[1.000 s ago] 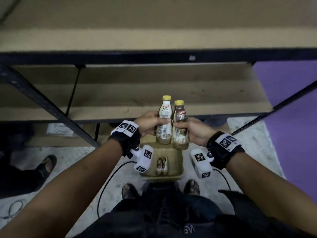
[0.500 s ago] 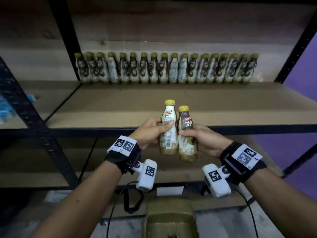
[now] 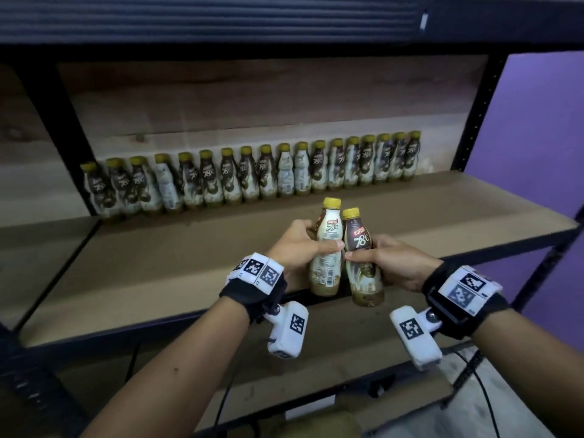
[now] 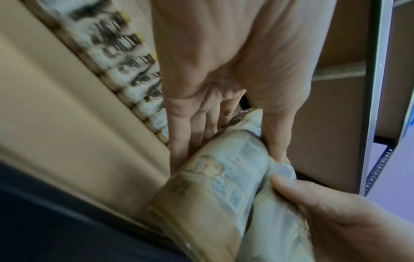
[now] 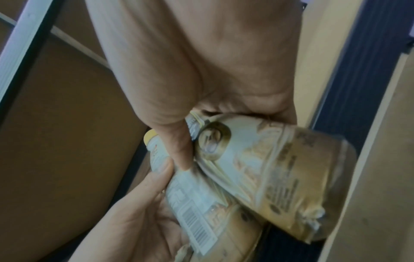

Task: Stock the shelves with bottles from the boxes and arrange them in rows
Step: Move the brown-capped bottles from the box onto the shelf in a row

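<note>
My left hand (image 3: 303, 245) grips a cream-labelled coffee bottle (image 3: 327, 248) with a yellow cap. Right beside it, my right hand (image 3: 382, 259) holds a dark-labelled bottle (image 3: 361, 257), also yellow-capped. The two bottles touch side by side, upright, above the front part of the brown shelf board (image 3: 189, 267). Along the back of that board stands a long row of bottles (image 3: 252, 175) of the same kind. In the left wrist view my fingers (image 4: 186, 134) wrap the cream bottle (image 4: 224, 186). The right wrist view shows my thumb (image 5: 177, 141) on the dark bottle (image 5: 268, 168).
Black metal uprights (image 3: 474, 112) frame the shelf unit, with another shelf edge (image 3: 221, 20) overhead. A purple wall (image 3: 537, 137) lies to the right. A lower shelf (image 3: 316, 403) and cables (image 3: 480, 384) sit below my wrists. The board between the row and the front edge is bare.
The view rose from the floor box and lower shelves to the stocked shelf. Both hands lifted their bottles together up to that shelf's front edge, closer to the row.
</note>
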Tool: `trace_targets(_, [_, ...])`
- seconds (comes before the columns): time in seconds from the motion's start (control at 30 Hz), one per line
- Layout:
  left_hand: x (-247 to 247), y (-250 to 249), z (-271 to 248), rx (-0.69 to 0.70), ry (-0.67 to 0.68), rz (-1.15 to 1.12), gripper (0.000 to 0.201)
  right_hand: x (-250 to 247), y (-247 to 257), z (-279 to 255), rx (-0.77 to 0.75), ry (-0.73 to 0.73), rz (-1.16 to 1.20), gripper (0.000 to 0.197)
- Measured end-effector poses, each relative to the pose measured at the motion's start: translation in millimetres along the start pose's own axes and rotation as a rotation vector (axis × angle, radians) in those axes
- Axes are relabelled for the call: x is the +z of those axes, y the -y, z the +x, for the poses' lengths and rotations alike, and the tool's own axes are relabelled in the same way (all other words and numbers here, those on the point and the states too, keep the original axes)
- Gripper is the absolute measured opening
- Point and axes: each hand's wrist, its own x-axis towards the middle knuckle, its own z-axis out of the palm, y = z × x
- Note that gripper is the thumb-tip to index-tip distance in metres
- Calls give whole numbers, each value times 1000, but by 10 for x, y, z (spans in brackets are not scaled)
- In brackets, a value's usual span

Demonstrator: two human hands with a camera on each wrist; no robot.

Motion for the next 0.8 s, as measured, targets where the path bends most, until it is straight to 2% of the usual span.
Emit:
trace_targets(0.13, [404, -147, 622, 44, 26, 58, 28, -656, 8, 199, -3, -76, -22, 29])
trace_targets(0.3, [877, -389, 1392, 59, 61, 227, 43, -1479, 75, 514, -57, -192, -114, 33])
trace_targets(0.4, [1137, -544, 1923, 112, 109, 294, 37, -1962, 73, 732, -87, -271, -196, 36])
trace_targets(0.53, [1525, -679, 2653, 137, 76, 292, 32, -2621, 77, 1010, -137, -371, -169, 44])
trace_targets(0.67, [1978, -767, 3338, 182, 87, 347, 46, -3292, 90, 1291, -178, -448, -315, 33])
trace_targets(0.8, [2369, -826, 3924, 198, -8, 566, 54, -3906, -52, 1590, -143, -547, -390, 31])
